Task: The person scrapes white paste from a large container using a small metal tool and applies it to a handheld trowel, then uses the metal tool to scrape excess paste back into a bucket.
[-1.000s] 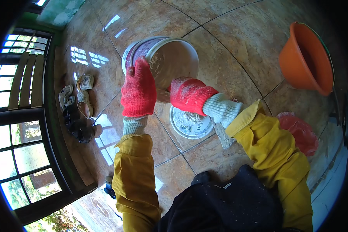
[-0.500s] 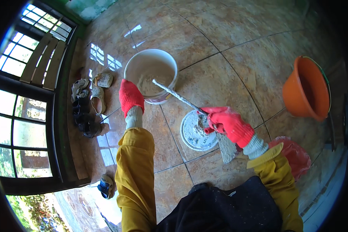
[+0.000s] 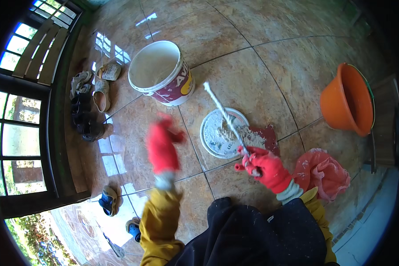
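Note:
My left hand [image 3: 163, 144], in a red glove with a pale cuff, hangs blurred over the tiles, thumb and fingers apart, with nothing in it. Beyond it stands a white and maroon bucket [image 3: 175, 88] with pale residue inside. My right hand [image 3: 265, 168], gloved the same way, grips one end of a thin stick [image 3: 221, 106] coated in whitish paste. The stick slants up and away, passing over a round white lid [image 3: 213, 137] that lies smeared with paste. Beside the lid lies a flat maroon piece [image 3: 268, 136] spattered white.
An orange basin [image 3: 337, 102] lies tipped at the right. Near my right forearm is a crumpled red plastic bag [image 3: 323, 175]. Several shoes [image 3: 101, 95] line the window side at left, and a blue and tan shoe [image 3: 107, 201] lies nearer.
My left hand has let go of the bucket's rim and drawn back toward me. My right hand has pulled nearer, and the stick now points more steeply away, uncovering the maroon piece.

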Available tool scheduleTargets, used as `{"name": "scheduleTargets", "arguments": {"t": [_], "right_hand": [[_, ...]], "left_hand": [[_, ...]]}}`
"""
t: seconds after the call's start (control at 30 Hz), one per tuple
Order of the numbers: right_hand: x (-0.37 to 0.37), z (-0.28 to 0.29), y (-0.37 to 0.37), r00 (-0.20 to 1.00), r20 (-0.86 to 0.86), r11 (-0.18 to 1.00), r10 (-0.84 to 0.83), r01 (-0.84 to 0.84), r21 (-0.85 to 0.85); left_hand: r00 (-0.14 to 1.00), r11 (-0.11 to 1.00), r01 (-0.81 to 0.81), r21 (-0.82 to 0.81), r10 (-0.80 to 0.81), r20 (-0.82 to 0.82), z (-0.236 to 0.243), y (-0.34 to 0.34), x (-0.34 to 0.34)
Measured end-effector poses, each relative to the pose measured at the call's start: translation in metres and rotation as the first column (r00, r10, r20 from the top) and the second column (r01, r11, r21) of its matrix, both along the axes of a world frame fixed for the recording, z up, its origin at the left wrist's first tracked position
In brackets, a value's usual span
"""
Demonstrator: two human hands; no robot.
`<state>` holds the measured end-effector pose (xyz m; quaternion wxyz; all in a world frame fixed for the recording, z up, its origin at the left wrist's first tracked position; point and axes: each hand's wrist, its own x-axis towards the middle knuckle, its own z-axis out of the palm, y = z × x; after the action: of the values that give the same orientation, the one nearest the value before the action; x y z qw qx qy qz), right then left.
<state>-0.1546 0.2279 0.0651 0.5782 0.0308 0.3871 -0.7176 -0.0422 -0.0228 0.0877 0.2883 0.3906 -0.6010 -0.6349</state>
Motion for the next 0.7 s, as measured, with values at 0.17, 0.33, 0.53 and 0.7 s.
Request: {"name": "scheduleTargets", "arguments": {"t": [0.17,0.33,0.53,0.7], "right_hand": [[0.046,-0.019,0.008,0.972,-0.051,0.969,0.229,-0.222,0.113],[0.052,-0.022,0.014,0.944,-0.154,0.945,0.291,-0.259,0.198],[0.043,-0.026,0.014,0.388,-0.827,0.913,0.407,-0.158,0.376],[-0.023,-0.039,0.044,0.079,-0.668,0.501,0.740,0.597,0.626]], "left_hand": [[0.873,0.692,0.453,0.562,-0.472,-0.122,-0.045,0.141,0.047],[0.883,0.588,0.463,0.663,-0.369,-0.290,-0.040,0.149,0.038],[0.952,0.576,0.301,0.760,-0.130,-0.278,-0.050,0.144,0.036],[0.953,0.470,0.297,0.831,-0.095,-0.287,-0.041,0.147,0.042]]}}
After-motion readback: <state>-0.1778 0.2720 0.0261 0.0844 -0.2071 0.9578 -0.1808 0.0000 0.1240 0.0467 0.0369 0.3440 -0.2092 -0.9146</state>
